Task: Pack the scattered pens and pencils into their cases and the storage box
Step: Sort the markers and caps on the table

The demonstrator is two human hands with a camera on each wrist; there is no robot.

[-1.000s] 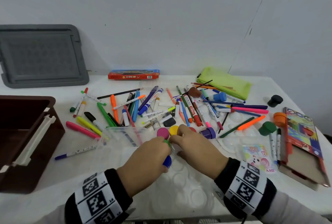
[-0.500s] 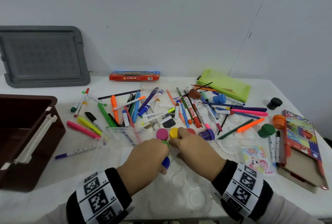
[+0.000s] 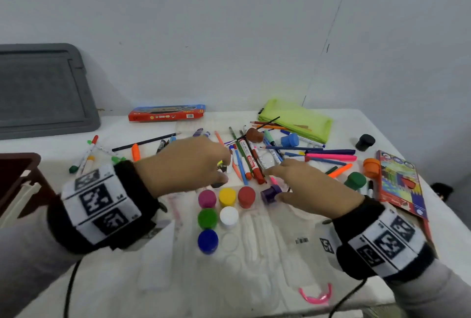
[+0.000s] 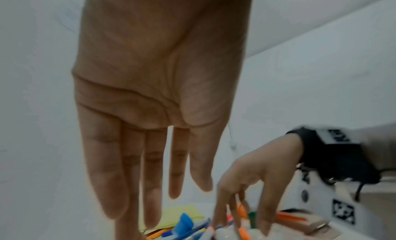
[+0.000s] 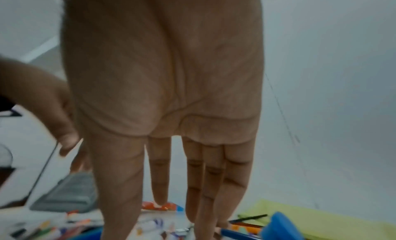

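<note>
White surface [image 3: 351, 124] against grey wall, littered with pens and pencils [image 3: 257, 157]. Clear tray [image 3: 257, 254] near front edge holds six coloured pots; purple pot [image 3: 270, 194] lies loose beside it. Left hand [image 3: 186, 164] over marker pile, fingers straight, holding nothing. Right hand [image 3: 308, 190] just beside purple pot, fingers relaxed, empty. Brown storage box [image 3: 17, 180] far left, green pouch [image 3: 298, 118] at back. Step, likely: reaching for next items. Next: pinch one pen, carry to case.

Lime-green pouch [image 3: 297, 121], orange-red pencil box [image 3: 167, 113] (blue top), grey lid [image 3: 43, 90].
</note>
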